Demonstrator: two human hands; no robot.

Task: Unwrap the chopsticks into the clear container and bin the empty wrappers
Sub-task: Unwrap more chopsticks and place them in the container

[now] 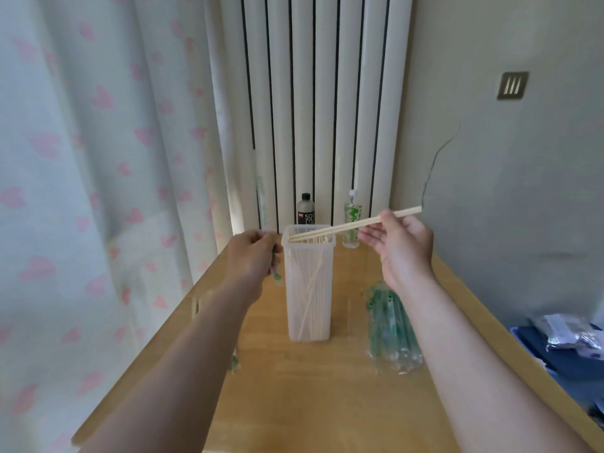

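Table [327, 403]: wooden; it carries all the things below.
Container [309, 289]: clear, tall, upright, near the middle of the table toward the far edge; many bare sticks stand inside already.
Wrapped pile [390, 328]: green-printed sleeves lying near the right edge, just beside the container.
Right hand [403, 246]: pinches the chopsticks near their thick end, the other fingers loose.
Left hand [251, 253]: fingers curled, pinching the wrapper, just left of the container.
Bottles: a dark bottle [306, 209] and a small bottle [352, 223] at the far edge.
Chopsticks [346, 226]: bare pair, almost level, tips over the container mouth.
Wrapper [277, 276]: thin clear film, its green end hanging under the left hand.
Handling: I judge the sticks light, stiff and smooth, so a hold at the thick end is good for tipping them in. The film is limp and may cling to the fingers.
Bin: not in view.
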